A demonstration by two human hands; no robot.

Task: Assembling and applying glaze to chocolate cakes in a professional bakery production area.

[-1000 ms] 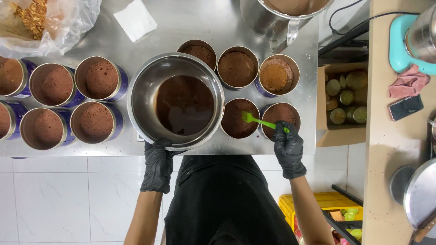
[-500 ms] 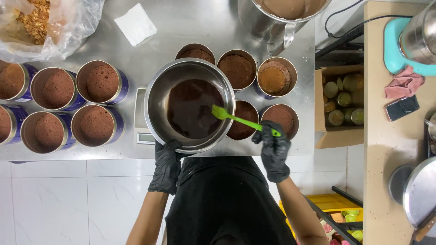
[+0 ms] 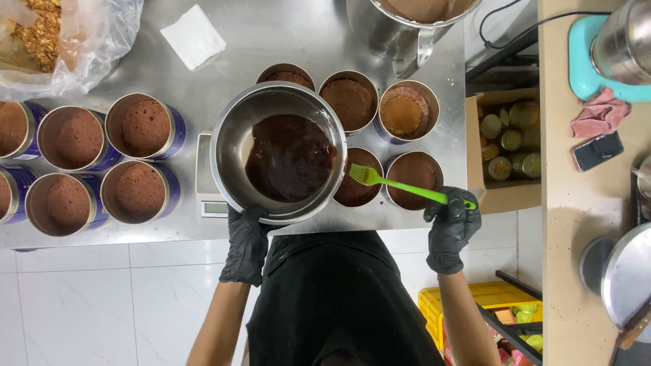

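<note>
Your two gloved hands at a steel counter: one steadies a bowl, the other holds a brush.

From the left, brown cakes sit in round tins (image 3: 142, 127) on the counter (image 3: 271, 34). Your left hand (image 3: 246, 245), in a black glove, is curled closed on the near rim of the steel mixing bowl (image 3: 234, 146), which holds dark chocolate batter and rests on a small scale (image 3: 207, 183). Your right hand (image 3: 450, 227), also gloved, is closed around the handle end of the green pastry brush (image 3: 400, 187); its bristles lie over the filled tin (image 3: 359, 179) just beside the bowl. Further right stands an open cardboard box (image 3: 505, 196) of jars.
</note>
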